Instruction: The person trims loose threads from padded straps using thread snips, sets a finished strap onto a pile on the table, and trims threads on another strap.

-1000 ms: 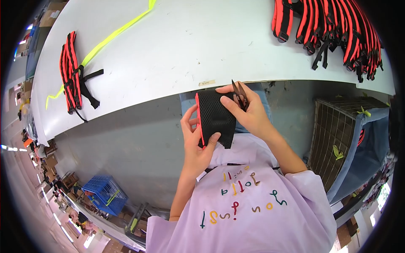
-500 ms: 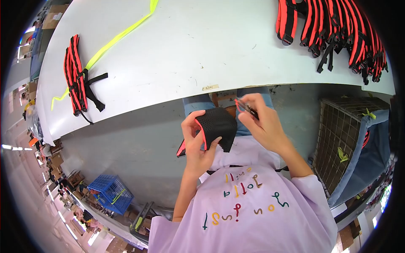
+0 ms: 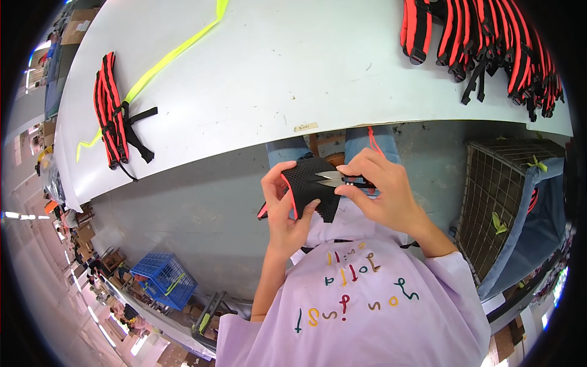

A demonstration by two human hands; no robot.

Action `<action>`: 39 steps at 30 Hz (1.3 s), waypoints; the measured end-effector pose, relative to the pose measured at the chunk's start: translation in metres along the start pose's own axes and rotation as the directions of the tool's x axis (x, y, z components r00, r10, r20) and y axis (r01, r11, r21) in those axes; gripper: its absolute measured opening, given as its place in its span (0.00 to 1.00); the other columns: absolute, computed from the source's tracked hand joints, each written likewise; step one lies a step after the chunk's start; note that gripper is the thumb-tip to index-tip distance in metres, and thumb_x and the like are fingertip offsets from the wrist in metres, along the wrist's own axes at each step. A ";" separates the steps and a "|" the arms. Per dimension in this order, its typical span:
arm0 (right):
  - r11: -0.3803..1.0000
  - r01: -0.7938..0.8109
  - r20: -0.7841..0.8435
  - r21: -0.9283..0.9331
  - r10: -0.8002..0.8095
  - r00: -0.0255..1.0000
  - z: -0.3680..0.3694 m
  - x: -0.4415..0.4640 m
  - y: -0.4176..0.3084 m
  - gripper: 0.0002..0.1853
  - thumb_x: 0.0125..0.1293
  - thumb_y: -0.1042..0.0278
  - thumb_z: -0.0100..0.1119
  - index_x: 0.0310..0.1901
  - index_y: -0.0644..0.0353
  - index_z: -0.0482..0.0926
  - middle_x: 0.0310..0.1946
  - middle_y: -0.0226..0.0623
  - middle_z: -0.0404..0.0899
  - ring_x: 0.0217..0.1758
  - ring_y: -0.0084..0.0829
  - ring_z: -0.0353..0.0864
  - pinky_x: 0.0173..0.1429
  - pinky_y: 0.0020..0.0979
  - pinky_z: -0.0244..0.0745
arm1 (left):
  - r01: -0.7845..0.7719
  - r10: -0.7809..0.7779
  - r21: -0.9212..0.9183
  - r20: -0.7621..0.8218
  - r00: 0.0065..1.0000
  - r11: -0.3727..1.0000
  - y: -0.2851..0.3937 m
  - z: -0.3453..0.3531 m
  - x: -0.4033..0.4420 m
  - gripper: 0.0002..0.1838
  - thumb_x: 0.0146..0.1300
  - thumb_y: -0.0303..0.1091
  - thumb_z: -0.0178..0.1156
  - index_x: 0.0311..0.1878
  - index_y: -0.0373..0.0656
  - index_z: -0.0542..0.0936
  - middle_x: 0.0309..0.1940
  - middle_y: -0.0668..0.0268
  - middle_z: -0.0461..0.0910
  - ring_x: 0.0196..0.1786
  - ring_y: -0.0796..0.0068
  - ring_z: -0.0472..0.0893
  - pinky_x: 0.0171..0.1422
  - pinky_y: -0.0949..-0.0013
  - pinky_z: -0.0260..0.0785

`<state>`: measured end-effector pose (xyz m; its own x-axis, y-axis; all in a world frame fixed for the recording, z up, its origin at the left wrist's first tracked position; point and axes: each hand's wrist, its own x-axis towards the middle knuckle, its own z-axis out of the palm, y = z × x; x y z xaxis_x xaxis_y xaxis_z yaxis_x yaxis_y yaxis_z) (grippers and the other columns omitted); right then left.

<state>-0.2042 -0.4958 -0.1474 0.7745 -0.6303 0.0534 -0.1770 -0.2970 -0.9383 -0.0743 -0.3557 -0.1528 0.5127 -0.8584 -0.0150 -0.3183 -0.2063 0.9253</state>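
Observation:
My left hand (image 3: 285, 211) is closed around a black mesh strap (image 3: 306, 180) with red edging, held above my lap. The strap is bent over my fingers, and part of it shows behind the hand at the left. In my right hand (image 3: 380, 186) is a pair of thread snips (image 3: 333, 178), its silver blades slightly apart and pointing left over the mesh. Whether the blade tips touch the mesh I cannot tell. A red cord (image 3: 374, 142) hangs out past the back of my right hand.
The white table (image 3: 275, 67) lies ahead, its front edge beyond my knees. Red-and-black straps (image 3: 110, 116) and a yellow ribbon (image 3: 174, 52) lie at left; a pile of similar straps (image 3: 483, 46) at far right. A lined wire basket (image 3: 498, 211) stands right, a blue crate (image 3: 164, 280) left.
My right hand has turned and brought the snips left and down over the strap, with the blades now showing. My left hand and the strap have hardly moved.

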 end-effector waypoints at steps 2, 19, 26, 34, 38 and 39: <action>0.998 0.022 0.024 -0.054 -0.021 1.000 -0.001 0.001 0.001 0.11 0.50 0.67 0.69 0.33 0.61 0.77 0.25 0.33 0.72 0.22 0.25 0.75 0.24 0.25 0.66 | 0.010 -0.010 -0.014 0.000 1.000 1.000 0.000 0.000 0.000 0.12 0.50 0.21 0.63 0.40 0.36 0.80 0.59 0.58 0.59 0.51 0.66 0.69 0.56 0.64 0.63; 0.998 -0.043 0.114 -0.036 0.047 0.992 -0.006 0.005 -0.007 0.11 0.51 0.67 0.68 0.32 0.62 0.77 0.24 0.34 0.71 0.19 0.25 0.69 0.19 0.25 0.61 | 0.013 -0.013 -0.041 -0.006 1.000 0.999 -0.002 -0.003 -0.003 0.12 0.54 0.29 0.63 0.41 0.35 0.79 0.59 0.58 0.59 0.52 0.67 0.68 0.56 0.65 0.63; 0.985 -0.087 0.004 0.151 0.087 0.996 -0.012 -0.005 0.014 0.18 0.45 0.65 0.73 0.37 0.60 0.77 0.31 0.32 0.75 0.25 0.22 0.72 0.20 0.25 0.62 | 0.002 -0.003 -0.042 -0.030 1.000 0.999 0.005 -0.005 0.000 0.13 0.52 0.23 0.63 0.42 0.35 0.78 0.59 0.57 0.59 0.52 0.65 0.68 0.57 0.65 0.62; 0.994 0.047 -0.138 -0.097 -0.060 0.989 0.013 0.012 0.001 0.19 0.44 0.70 0.74 0.40 0.59 0.79 0.31 0.30 0.77 0.21 0.17 0.65 0.20 0.18 0.55 | 0.080 -0.088 -0.178 -0.038 0.995 0.981 0.007 -0.009 0.038 0.16 0.52 0.39 0.67 0.36 0.36 0.76 0.49 0.59 0.64 0.43 0.68 0.69 0.48 0.67 0.65; 0.997 0.037 -0.163 -0.061 -0.047 0.985 0.015 0.036 -0.013 0.07 0.54 0.76 0.64 0.35 0.64 0.78 0.19 0.24 0.66 0.18 0.14 0.55 0.20 0.20 0.47 | 0.073 -0.060 -0.219 0.064 0.996 0.973 -0.006 -0.029 0.044 0.20 0.49 0.41 0.69 0.35 0.37 0.73 0.50 0.59 0.66 0.39 0.70 0.70 0.43 0.69 0.67; 1.000 0.017 -0.147 -0.013 -0.019 0.989 0.018 0.040 -0.009 0.07 0.55 0.75 0.63 0.36 0.64 0.77 0.18 0.23 0.66 0.18 0.14 0.55 0.20 0.20 0.47 | 0.115 -0.093 -0.232 0.105 0.990 0.966 -0.010 -0.037 0.043 0.21 0.47 0.41 0.70 0.35 0.38 0.73 0.52 0.60 0.66 0.39 0.70 0.70 0.43 0.69 0.67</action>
<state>-0.1608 -0.5051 -0.1432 0.6802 -0.7230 0.1207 -0.1719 -0.3174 -0.9326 -0.0198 -0.3733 -0.1488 0.4537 -0.8800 -0.1406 -0.0638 -0.1895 0.9798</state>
